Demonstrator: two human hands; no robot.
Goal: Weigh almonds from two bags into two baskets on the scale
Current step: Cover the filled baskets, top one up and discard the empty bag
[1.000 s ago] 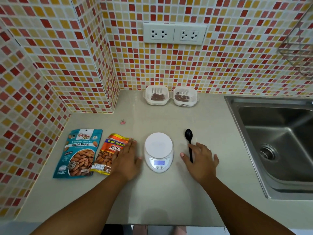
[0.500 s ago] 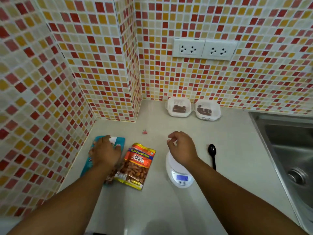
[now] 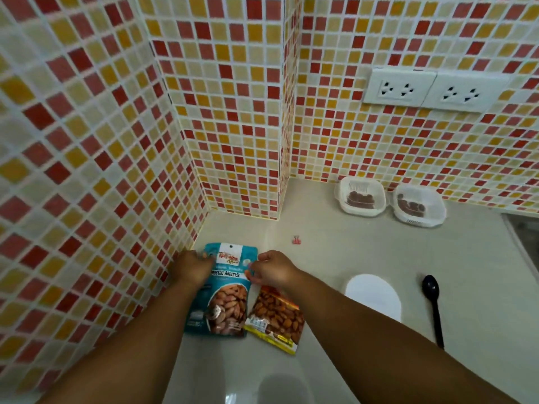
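Left hand curled on left top edge of teal almond bag, right hand pinching its right top edge. Bag flat on counter by tiled wall, long axis running away from viewer, top end far; label reads "Roasted Almonds", brand logo too blurred to read. Just beside, orange-yellow almond bag, tilted, text hidden. Pink binder clip beyond. White scale, partly behind right forearm. Two white baskets at back wall, probably almonds inside. Black spoon, bowl far.
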